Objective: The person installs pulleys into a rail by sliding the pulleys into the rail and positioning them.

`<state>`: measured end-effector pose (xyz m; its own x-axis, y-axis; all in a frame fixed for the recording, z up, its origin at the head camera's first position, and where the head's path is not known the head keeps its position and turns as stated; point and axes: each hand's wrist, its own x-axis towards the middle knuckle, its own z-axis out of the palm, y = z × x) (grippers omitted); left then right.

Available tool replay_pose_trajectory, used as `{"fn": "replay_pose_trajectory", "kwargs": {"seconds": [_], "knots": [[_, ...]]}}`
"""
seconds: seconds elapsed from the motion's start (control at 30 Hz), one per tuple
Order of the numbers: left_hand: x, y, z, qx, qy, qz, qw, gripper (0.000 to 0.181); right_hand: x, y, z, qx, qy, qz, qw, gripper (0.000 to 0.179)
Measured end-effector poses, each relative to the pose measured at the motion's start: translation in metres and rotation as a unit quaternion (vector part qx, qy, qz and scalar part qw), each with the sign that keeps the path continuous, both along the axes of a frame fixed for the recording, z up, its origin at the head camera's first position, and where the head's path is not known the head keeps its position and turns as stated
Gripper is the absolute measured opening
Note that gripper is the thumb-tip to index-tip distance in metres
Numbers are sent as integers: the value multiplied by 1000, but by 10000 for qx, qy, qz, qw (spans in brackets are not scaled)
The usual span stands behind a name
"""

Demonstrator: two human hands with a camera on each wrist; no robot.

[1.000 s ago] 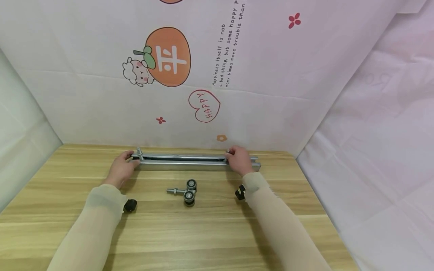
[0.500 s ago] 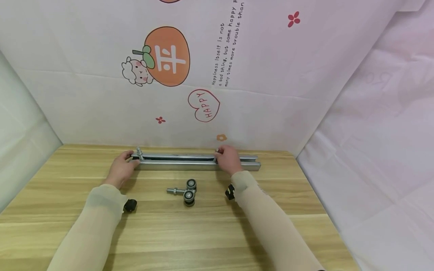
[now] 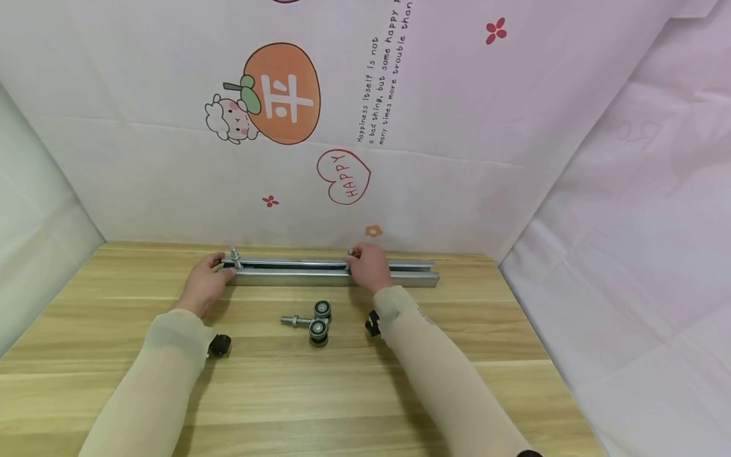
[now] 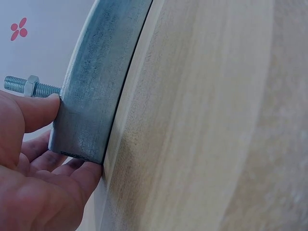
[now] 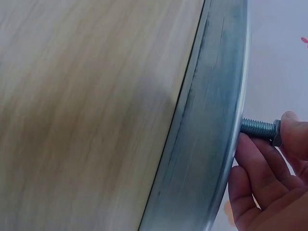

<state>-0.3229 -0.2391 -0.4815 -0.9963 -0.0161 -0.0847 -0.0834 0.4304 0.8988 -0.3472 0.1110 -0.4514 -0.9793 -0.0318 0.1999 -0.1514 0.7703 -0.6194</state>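
Observation:
A silver metal rail (image 3: 297,279), slotted along its top, lies across the back of the table. My left hand (image 3: 202,284) holds its left end, the thumb on the upper edge and the fingers around the end in the left wrist view. Beside that thumb a threaded bolt with a nut (image 4: 31,85) stands up from the slot. Further along the rail, my right hand (image 3: 371,270) pinches a second upright bolt (image 5: 258,127) near its nut. Whatever these bolts join to inside the rail is hidden. In front lies a loose roller trolley (image 3: 319,322), its bolt pointing left.
The wood-grain table (image 3: 285,393) meets a printed white cloth (image 3: 445,190) just behind the rail. More white cloth (image 3: 639,266) hangs along the right side. Small black devices are strapped at both wrists.
My right hand has moved left along the rail, and the bolt it pinches has slid with it. The left hand, the rail and the loose roller trolley have stayed in place.

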Motion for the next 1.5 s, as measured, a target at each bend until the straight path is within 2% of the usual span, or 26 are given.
{"fn": "replay_pose_trajectory", "kwargs": {"seconds": [0.37,0.67,1.1,1.3,1.4,1.5], "knots": [[-1,-1,0,-19,-21,5,10000,65,-3,-17,-3,158,99,22,9998,13],[0,-1,1,-102,-86,53,9999,65,1,-25,-2,-43,-112,7,9999,20],[1,0,4,-137,-84,81,9998,64,2,-28,0,-166,-250,-26,9995,19],[0,0,5,-94,-25,16,10000,65,1,-25,1,-124,-200,109,9997,19],[-1,-1,4,-93,-59,18,9999,65,1,-22,1,-72,-281,252,9993,26],[-1,-2,2,-116,-103,26,9999,65,3,-17,3,-134,-488,264,9984,42]]}}
